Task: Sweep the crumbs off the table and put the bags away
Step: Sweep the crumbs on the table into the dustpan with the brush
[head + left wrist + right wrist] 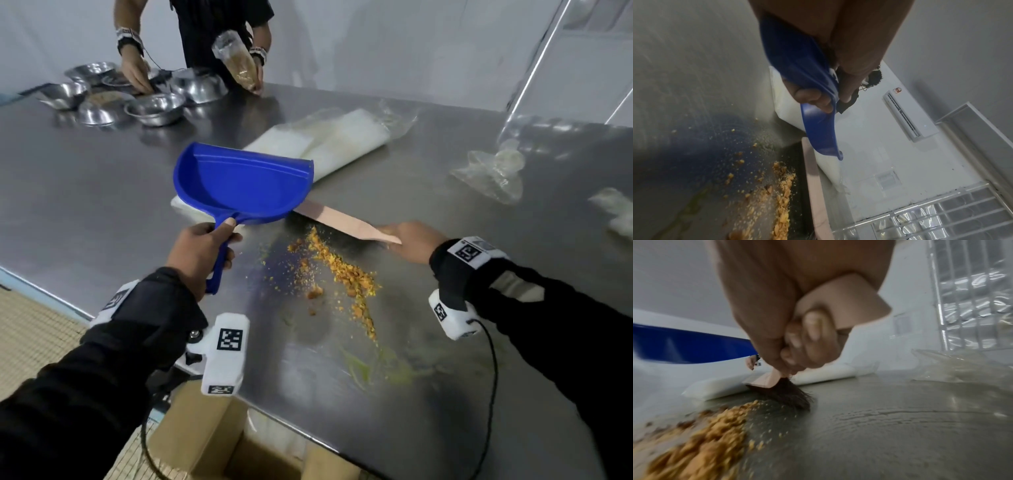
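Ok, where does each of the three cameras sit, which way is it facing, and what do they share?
Head: on the person's head, looking forward and down at the steel table; shows both sleeves, the left hand gripping the blue dustpan, the right hand gripping the brush.
Left wrist: looks along the left hand's fingers at the dustpan, above the crumbs.
Right wrist: low over the table, looks along the fingers curled round the brush handle.
Shared: all three show dustpan, brush, crumbs and the white bag.
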{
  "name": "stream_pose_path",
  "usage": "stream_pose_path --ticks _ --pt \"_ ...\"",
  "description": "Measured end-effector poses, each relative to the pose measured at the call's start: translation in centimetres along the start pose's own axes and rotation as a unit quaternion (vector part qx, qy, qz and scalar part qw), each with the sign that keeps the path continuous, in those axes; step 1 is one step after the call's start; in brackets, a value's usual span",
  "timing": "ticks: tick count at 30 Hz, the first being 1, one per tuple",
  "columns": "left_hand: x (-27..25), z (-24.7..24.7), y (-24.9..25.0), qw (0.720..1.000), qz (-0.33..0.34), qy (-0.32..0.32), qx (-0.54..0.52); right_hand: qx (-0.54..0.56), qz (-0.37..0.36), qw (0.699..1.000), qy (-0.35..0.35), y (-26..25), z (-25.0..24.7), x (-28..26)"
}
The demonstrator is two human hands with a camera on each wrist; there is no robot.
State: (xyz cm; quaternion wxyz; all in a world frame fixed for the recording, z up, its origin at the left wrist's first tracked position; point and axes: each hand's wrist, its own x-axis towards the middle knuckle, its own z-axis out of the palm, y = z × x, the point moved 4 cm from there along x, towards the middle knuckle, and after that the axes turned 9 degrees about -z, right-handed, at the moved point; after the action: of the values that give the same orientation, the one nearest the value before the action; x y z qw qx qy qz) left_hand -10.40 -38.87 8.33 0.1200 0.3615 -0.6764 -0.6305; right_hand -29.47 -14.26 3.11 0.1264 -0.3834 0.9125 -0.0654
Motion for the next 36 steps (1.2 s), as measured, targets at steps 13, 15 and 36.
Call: stream_pose_path --ticks 13,15,36 --pt "-3.4 -2.1 -1.3 0.998 -0.008 -0.054 -0.012 -0.023 -0.033 0.997 -0.067 -0.5 3.0 -14.7" --pt "-3.8 -2.4 -1.6 0.998 -0.009 -0.064 -0.011 -0.013 -0.013 0.997 -0.081 -0.7 2.7 -17.3" --pt "-8.6 -9.8 -7.1 0.991 -0.029 -0.126 0.033 0.022 0.200 0.979 0.040 -10.1 7.6 -24.6"
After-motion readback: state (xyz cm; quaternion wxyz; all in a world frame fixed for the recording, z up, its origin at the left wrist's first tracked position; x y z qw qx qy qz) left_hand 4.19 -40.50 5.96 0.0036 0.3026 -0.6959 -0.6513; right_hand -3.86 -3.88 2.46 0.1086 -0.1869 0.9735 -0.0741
